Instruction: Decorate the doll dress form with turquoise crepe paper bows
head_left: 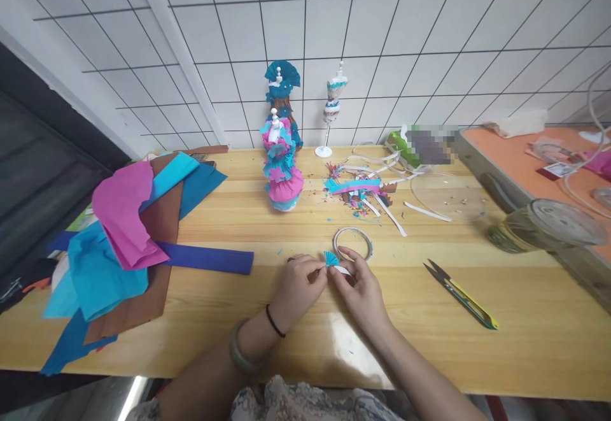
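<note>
In the head view, both hands are working close together over the wooden surface (396,344), at the centre of the clock. The left hand (298,287) is pinching the base of a small pleated blue paper fan (331,258) between thumb and fingers. The right hand (360,284) is gripping a narrow white strip (342,271) that is meeting the fan's base. The fan is sitting upright, its pleats spreading toward twelve o'clock.

Taking the fan as the hub, a tape ring (354,229) is lying at one o'clock, just beside the right fingers. Farther along that line, paper scraps (356,186) are piling up. A white dress form (333,99) is standing at twelve, and a pink-and-blue dressed form (286,185) at eleven. Coloured paper sheets (124,211) are overlapping at nine. Yellow-handled snips (456,295) are resting between three and four, and a glass jar (539,227) is standing near three.
</note>
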The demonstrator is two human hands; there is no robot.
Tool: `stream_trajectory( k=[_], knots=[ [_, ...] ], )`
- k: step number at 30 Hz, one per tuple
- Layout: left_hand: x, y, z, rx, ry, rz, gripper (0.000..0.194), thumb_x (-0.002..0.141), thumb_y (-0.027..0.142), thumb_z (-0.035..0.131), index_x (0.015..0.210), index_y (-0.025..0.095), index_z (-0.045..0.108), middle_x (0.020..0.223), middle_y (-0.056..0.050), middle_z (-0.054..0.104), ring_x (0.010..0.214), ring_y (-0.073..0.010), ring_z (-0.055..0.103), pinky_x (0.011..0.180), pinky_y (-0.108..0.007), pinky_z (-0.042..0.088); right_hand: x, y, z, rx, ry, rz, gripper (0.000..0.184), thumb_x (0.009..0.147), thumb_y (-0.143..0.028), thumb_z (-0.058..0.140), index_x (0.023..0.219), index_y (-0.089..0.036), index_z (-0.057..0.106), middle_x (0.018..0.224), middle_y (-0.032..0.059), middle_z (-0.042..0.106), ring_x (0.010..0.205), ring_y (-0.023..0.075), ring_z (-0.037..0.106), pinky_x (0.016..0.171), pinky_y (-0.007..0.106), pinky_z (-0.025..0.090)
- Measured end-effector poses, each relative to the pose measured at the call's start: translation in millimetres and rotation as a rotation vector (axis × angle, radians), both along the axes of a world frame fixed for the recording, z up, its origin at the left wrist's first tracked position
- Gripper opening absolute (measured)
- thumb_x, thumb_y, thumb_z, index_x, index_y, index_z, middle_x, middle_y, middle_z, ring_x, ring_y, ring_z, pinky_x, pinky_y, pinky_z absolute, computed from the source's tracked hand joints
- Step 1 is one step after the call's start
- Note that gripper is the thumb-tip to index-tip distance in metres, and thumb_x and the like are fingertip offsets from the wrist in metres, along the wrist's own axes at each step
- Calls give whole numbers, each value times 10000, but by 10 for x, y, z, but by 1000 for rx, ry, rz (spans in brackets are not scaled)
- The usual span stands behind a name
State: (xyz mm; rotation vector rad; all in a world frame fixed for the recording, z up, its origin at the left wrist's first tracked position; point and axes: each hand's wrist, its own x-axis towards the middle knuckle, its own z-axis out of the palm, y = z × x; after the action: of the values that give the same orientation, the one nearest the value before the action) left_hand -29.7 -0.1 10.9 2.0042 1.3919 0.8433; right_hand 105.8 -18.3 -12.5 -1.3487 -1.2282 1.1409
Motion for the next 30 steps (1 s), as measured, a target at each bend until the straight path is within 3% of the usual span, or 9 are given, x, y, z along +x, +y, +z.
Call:
stream_trajectory(
  k=[10,18,30],
  knots=[
    [-3,15,18,-39,-115,-38,195,778,129,485,731,170,670,678,-33,622,672,-134,550,663,-253,434,5,19,69,-58,67,9,459,749,-372,579,1142,-175,446,739,21,609,757,181,596,750,322,464],
    [-18,6,30,-39,-178,-100,148,780,160,511,828,166,651,797,-42,630,779,-142,565,744,-265,440,23,23,106,-77,135,4,482,731,-361,603,1142,-166,441,696,10,603,672,159,577,691,309,464],
    [-29,17,30,-64,-236,-74,189,786,140,491,701,167,658,754,-39,601,752,-131,558,708,-250,449,29,15,101,-103,171,51,489,713,-402,618,1128,-159,526,758,41,656,672,167,602,693,326,491]
  ],
)
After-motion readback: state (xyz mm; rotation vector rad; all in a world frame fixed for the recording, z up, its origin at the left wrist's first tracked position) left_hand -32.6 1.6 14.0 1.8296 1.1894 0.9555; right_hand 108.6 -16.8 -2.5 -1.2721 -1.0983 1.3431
